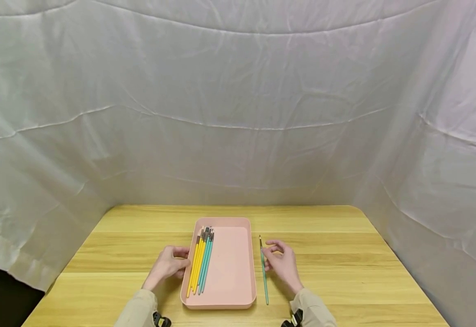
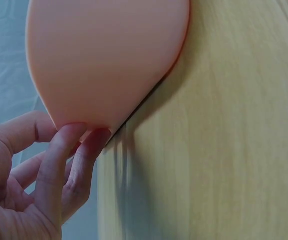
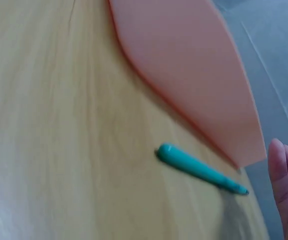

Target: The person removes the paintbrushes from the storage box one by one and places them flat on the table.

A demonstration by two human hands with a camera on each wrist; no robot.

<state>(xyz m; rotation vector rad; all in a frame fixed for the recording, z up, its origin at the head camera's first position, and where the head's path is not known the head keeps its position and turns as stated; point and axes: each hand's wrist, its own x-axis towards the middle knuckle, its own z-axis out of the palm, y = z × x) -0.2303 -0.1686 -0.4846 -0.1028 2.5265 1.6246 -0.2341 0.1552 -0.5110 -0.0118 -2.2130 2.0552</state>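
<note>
A pink tray lies on the table, with several yellow paintbrushes and several teal paintbrushes side by side along its left part. My left hand grips the tray's left edge; in the left wrist view, its fingers press the outer wall. To the right of the tray, a single teal paintbrush lies lengthwise on the table, bristles pointing away. My right hand is beside this brush near its metal ferrule, fingers loosely bent. The right wrist view shows the brush handle apart from the fingers.
The wooden table extends on both sides of the tray. A grey-white cloth hangs behind the table and along its sides. Dark wrist-worn devices show at both cuffs.
</note>
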